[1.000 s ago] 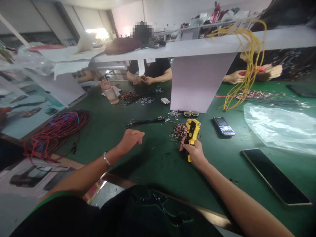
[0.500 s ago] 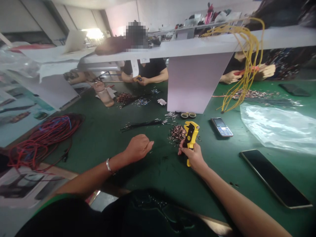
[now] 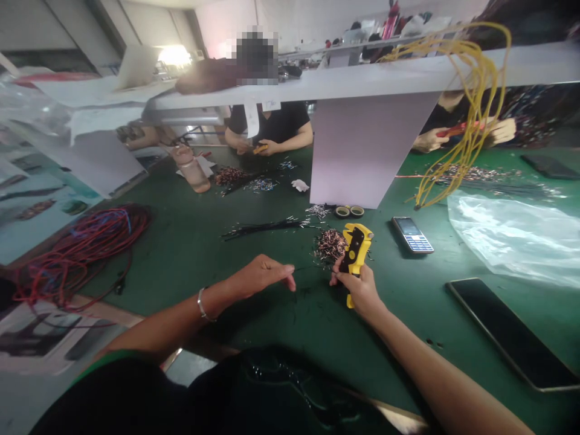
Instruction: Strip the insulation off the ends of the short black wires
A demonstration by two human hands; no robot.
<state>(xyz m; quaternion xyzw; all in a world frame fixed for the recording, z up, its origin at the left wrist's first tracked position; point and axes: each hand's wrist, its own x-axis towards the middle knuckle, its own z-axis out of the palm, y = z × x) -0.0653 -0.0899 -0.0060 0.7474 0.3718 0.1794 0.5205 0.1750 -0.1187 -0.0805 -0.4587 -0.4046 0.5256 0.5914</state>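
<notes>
At a green workbench [image 3: 181, 254], a worker's right hand [image 3: 360, 289] closes around the handle of a yellow wire stripper [image 3: 356, 251], holding it upright just beside a heap of copper-tipped wire scraps [image 3: 330, 244], near the middle of the table. The left hand [image 3: 265, 275], a metal bracelet [image 3: 201, 305] at its wrist, has moved in toward the tool, thumb and forefinger pinched together. A thin dark wire [image 3: 312, 267] appears to run from those fingertips toward the stripper, though it is too fine to be sure. Bare green surface, dotted with small scraps, gives open room between the hands and the near edge. A bundle of black wires [image 3: 267, 227] lies beyond the hands, with two tape rolls [image 3: 349, 211] at the foot of a white panel [image 3: 367, 151]. A keypad phone [image 3: 412, 234] and a black tablet [image 3: 512, 333] sit toward the right edge, beside a clear plastic bag [image 3: 512, 238]. A coil of red wire [image 3: 81, 254] lies off the left edge. Across the table, a co-worker's hands [image 3: 254, 146] hold a small yellow tool [image 3: 260, 148].
</notes>
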